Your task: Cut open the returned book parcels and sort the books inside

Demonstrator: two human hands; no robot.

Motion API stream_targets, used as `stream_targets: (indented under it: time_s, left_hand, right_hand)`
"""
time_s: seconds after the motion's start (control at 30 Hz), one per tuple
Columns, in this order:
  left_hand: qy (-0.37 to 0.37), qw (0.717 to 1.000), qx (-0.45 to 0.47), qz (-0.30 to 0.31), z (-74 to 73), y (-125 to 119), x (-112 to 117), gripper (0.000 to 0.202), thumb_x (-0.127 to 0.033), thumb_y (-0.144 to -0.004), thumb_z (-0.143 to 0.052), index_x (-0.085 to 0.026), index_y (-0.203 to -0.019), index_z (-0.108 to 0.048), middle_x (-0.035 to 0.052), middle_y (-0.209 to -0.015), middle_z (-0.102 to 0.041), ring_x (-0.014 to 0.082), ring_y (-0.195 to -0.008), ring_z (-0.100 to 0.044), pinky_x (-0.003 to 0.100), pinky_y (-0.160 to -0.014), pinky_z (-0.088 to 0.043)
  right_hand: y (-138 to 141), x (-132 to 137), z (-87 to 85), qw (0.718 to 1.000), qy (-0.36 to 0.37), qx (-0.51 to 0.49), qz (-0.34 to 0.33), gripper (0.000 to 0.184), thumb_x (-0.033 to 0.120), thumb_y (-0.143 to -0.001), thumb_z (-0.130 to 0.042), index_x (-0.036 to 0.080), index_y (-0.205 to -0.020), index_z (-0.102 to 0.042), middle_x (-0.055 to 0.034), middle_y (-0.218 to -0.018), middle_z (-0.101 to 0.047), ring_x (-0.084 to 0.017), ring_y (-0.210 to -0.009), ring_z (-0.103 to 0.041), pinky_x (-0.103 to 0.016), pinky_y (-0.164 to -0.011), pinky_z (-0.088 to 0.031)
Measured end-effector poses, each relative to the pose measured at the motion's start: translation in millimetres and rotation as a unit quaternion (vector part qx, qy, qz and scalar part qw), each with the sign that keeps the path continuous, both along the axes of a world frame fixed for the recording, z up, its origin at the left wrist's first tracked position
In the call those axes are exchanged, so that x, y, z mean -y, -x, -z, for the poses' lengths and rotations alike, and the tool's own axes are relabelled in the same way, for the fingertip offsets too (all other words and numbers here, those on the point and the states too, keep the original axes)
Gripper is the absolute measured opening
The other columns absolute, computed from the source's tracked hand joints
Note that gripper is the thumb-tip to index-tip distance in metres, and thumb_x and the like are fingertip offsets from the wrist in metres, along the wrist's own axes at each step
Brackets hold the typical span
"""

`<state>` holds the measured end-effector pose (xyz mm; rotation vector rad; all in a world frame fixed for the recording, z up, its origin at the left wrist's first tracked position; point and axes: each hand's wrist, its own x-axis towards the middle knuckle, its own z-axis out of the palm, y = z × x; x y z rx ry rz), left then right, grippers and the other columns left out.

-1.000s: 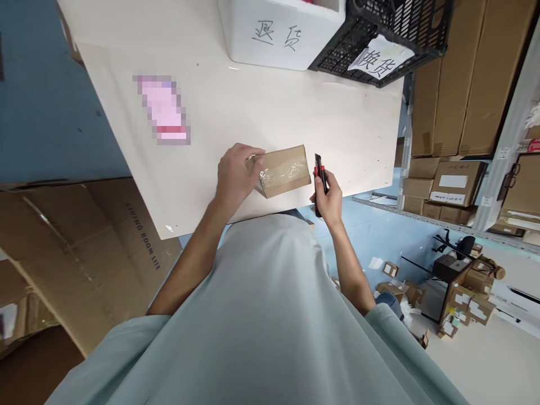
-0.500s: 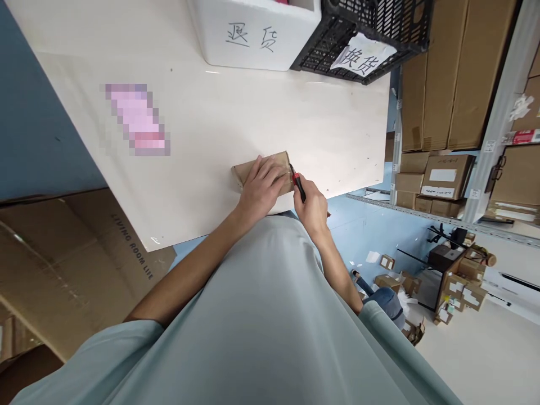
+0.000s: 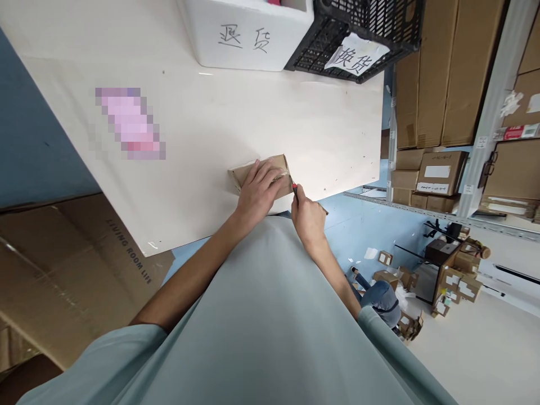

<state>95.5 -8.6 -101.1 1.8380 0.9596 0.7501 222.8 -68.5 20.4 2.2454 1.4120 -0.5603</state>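
Observation:
A small brown cardboard box [image 3: 278, 163] lies near the front edge of the white table [image 3: 236, 121]. My left hand [image 3: 258, 191] rests on top of it, fingers stretched out and slightly spread; its thumb is hard to make out. In my right hand [image 3: 309, 220] is a red and black utility knife [image 3: 295, 190], fingers wrapped round its handle. The knife's tip is at the box's right side, close to a strip of shiny tape. My right hand hides most of the handle.
A white foam box [image 3: 244, 42] and a black plastic crate [image 3: 358, 45] stand at the table's back. A pixelated pink item [image 3: 130, 121] lies left. Below left is a large carton [image 3: 76, 259]. Shelves with cartons [image 3: 441, 174] and a person's jeans-clad leg [image 3: 379, 298] are on the right.
The knife has moved down along the box's right side, toward me, with my right hand. My left hand stays on the box. The whole view has shifted slightly.

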Motion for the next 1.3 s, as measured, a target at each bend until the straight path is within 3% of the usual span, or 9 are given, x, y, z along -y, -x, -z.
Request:
stream_targets:
  time_s: [0.27,0.43,0.6,0.67,0.77,0.9,1.0,1.13,1.3]
  left_hand:
    - [-0.006,1.000,0.001,0.010,0.7,2.3,4.0,0.033,-0.029,-0.117,-0.051,-0.033,-0.133,-0.080,0.0084,-0.143,-0.079,0.0329,-0.166,-0.053,0.075,-0.146,-0.024]
    - [-0.025,0.999,-0.004,0.019,-3.0,5.7,3.5,0.036,-0.028,-0.118,-0.049,-0.034,-0.137,-0.079,0.0078,-0.144,-0.079,0.0331,-0.165,-0.054,0.074,-0.146,-0.024]
    - [-0.031,0.999,-0.030,-0.001,-5.1,24.3,0.6,0.035,-0.041,-0.118,-0.054,-0.035,-0.145,-0.076,0.0088,-0.145,-0.079,0.0358,-0.167,-0.052,0.076,-0.146,-0.021]
    - [-0.035,0.999,-0.041,-0.009,-3.8,39.7,3.7,0.039,-0.047,-0.119,-0.053,-0.034,-0.149,-0.074,0.0095,-0.146,-0.079,0.0359,-0.168,-0.051,0.075,-0.147,-0.021]
    - [-0.043,0.997,-0.059,-0.034,0.2,69.1,17.6,0.045,-0.051,-0.121,-0.048,-0.032,-0.154,-0.072,0.0099,-0.146,-0.079,0.0349,-0.168,-0.052,0.070,-0.146,-0.026]
    - [-0.038,0.986,-0.106,-0.126,3.6,110.1,49.5,0.051,-0.056,-0.120,-0.049,-0.029,-0.159,-0.068,0.0124,-0.150,-0.078,0.0360,-0.165,-0.056,0.066,-0.142,-0.037]
    - [-0.032,0.966,-0.128,-0.223,-0.2,135.2,73.9,0.059,-0.060,-0.117,-0.058,-0.026,-0.165,-0.063,0.0162,-0.154,-0.076,0.0380,-0.160,-0.061,0.062,-0.134,-0.048]
    - [0.018,0.940,-0.116,-0.321,-6.8,155.8,94.5,0.075,-0.064,-0.109,-0.071,-0.028,-0.173,-0.053,0.0153,-0.156,-0.075,0.0346,-0.145,-0.072,0.055,-0.120,-0.064]
    - [0.128,0.917,-0.058,-0.374,13.3,152.7,97.8,0.077,-0.064,-0.106,-0.076,-0.030,-0.171,-0.053,0.0125,-0.153,-0.075,0.0312,-0.137,-0.076,0.053,-0.112,-0.071]
  right_hand:
    - [-8.4,21.3,1.6,0.999,-0.040,-0.003,-0.006,0.050,0.029,-0.122,-0.038,0.016,-0.165,-0.060,-0.0160,-0.099,-0.087,-0.030,-0.088,-0.082,-0.034,-0.084,-0.057]
    - [-14.9,31.5,-11.6,1.000,-0.022,-0.019,-0.003,0.047,0.028,-0.120,-0.042,0.018,-0.159,-0.066,-0.0164,-0.105,-0.088,-0.033,-0.093,-0.084,-0.035,-0.085,-0.057]
    - [-38.8,39.3,-23.4,0.977,-0.117,-0.176,0.035,0.042,0.040,-0.117,-0.050,0.023,-0.151,-0.069,-0.0100,-0.109,-0.090,-0.029,-0.091,-0.086,-0.035,-0.087,-0.062]
    - [-53.4,32.5,-11.4,0.951,-0.178,-0.240,0.076,0.046,0.054,-0.118,-0.047,0.023,-0.145,-0.068,-0.0090,-0.112,-0.089,-0.025,-0.079,-0.084,-0.034,-0.083,-0.063]
    - [-74.9,11.1,31.1,0.918,-0.215,-0.311,0.118,0.054,0.069,-0.115,-0.047,0.022,-0.130,-0.068,-0.0110,-0.118,-0.088,-0.019,-0.067,-0.078,-0.033,-0.074,-0.063]
    - [-84.7,-19.1,103.8,0.886,-0.181,-0.389,0.176,0.059,0.081,-0.107,-0.054,0.024,-0.116,-0.062,-0.0053,-0.094,-0.083,-0.018,-0.061,-0.076,-0.031,-0.064,-0.060]
    - [-69.2,-29.3,141.0,0.866,-0.153,-0.436,0.191,0.060,0.087,-0.102,-0.058,0.027,-0.107,-0.056,-0.0050,-0.097,-0.083,-0.016,-0.058,-0.073,-0.030,-0.059,-0.058]
    - [-34.3,-27.3,151.7,0.847,-0.135,-0.480,0.185,0.058,0.087,-0.102,-0.059,0.029,-0.104,-0.052,-0.0049,-0.099,-0.084,-0.016,-0.054,-0.071,-0.031,-0.055,-0.057]
    - [-25.0,-21.0,128.0,0.879,-0.158,-0.429,0.139,0.050,0.077,-0.108,-0.053,0.028,-0.114,-0.058,0.0025,-0.072,-0.074,-0.021,-0.058,-0.075,-0.031,-0.060,-0.057]
